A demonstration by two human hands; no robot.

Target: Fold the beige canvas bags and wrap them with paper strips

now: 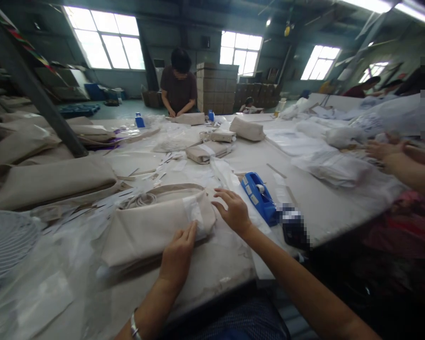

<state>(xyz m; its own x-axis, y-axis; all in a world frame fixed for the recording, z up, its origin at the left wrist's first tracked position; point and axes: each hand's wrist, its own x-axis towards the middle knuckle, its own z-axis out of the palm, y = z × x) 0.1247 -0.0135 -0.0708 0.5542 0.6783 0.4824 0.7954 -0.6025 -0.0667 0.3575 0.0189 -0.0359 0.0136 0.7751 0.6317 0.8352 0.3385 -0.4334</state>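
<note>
A beige handbag [145, 229] lies on its side on the table before me, with a coiled strap [141, 200] along its far edge. Around its right part runs a white wrapping strip [194, 211]. My left hand [180, 252] rests on the bag's near side, fingers stretched flat against the lower end of that strip. Just off the bag's right end, my right hand [233, 211] is open, its thumb and fingers apart with nothing between them. A blue tape dispenser [259, 197] stands to the right of my right hand.
A white woven basket [10, 245] sits at the left edge, near stacked beige bags [56, 182]. More wrapped bags [208, 151] lie farther back. A slanted metal post [38, 80] rises at left. Another person [179, 87] works across the table; a co-worker's arms [403, 160] reach in at right.
</note>
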